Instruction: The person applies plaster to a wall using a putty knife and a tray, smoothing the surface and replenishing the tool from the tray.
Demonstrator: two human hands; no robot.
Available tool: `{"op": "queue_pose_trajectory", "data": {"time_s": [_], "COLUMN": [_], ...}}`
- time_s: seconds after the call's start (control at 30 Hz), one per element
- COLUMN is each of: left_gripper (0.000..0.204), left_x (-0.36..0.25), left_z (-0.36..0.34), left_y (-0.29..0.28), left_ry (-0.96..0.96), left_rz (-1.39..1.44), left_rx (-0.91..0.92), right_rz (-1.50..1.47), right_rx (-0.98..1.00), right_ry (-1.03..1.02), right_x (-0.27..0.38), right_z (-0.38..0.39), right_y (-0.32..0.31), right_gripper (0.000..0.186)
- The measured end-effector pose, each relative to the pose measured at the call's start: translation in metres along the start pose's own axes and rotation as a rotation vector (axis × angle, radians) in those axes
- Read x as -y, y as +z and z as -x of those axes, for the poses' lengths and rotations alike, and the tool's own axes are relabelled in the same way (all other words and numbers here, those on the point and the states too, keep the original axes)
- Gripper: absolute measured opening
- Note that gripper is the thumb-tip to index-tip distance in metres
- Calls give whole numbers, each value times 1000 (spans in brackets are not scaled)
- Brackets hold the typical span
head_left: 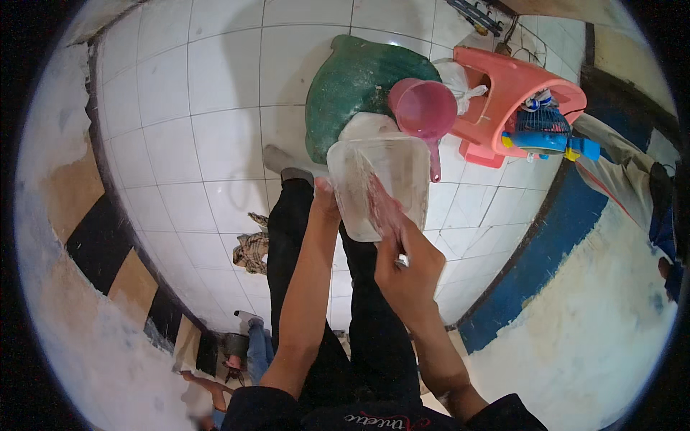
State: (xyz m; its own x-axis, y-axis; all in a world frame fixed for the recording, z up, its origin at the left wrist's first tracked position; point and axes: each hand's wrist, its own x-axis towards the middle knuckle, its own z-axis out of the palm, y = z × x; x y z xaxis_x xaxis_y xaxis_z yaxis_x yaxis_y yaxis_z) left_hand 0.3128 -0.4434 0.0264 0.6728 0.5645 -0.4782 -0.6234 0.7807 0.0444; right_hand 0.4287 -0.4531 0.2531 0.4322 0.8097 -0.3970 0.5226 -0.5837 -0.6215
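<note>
A clear rectangular plastic container [417,161], smeared inside with whitish paste, is held out in front of me, over my legs. My left hand [325,201] grips its left side; most of the fingers are hidden behind it. Closed round a reddish, paste-smeared flat scraper [384,205] is my right hand [411,269]. The scraper's blade reaches into the container, and its pale handle end shows at my fist. Just beyond stands a green sack [345,86] with white powder at its mouth. A pink dipper [425,108] rests against the sack, its handle pointing toward me.
To the right, a pink plastic stool [478,108] lies tipped over, with a small blue fan [543,133] at it and a white plastic bag [456,82] beside it. A crumpled rag [251,251] lies on the tiled floor [165,158]. Another person's arm [208,388] shows at lower left.
</note>
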Motion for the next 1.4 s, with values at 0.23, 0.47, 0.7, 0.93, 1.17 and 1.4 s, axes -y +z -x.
{"op": "queue_pose_trajectory", "data": {"time_s": [0.23, 0.47, 0.7, 0.93, 1.17, 1.4], "left_gripper": [121, 133, 137, 137, 135, 118], "left_x": [-24, -68, -63, -47, -38, -43], "left_z": [18, 51, 80, 86, 82, 113], "left_y": [-29, 2, 12, 13, 19, -35], "left_ry": [165, 268, 313, 231, 216, 323], "left_rz": [-115, -176, -112, -44, -50, -80], "left_rx": [-277, -48, -188, -171, -200, -521], "right_rz": [-240, -558, -292, -364, -786, -991], "right_rx": [-165, -22, -273, -285, -213, -225], "right_ry": [244, 356, 225, 329, 582, 623], "right_x": [-16, -150, -197, -219, -237, -233], "right_z": [16, -35, -83, -104, -85, -60], "right_y": [-47, 35, 130, 164, 148, 141], "right_gripper": [17, 22, 18, 20, 29, 25]}}
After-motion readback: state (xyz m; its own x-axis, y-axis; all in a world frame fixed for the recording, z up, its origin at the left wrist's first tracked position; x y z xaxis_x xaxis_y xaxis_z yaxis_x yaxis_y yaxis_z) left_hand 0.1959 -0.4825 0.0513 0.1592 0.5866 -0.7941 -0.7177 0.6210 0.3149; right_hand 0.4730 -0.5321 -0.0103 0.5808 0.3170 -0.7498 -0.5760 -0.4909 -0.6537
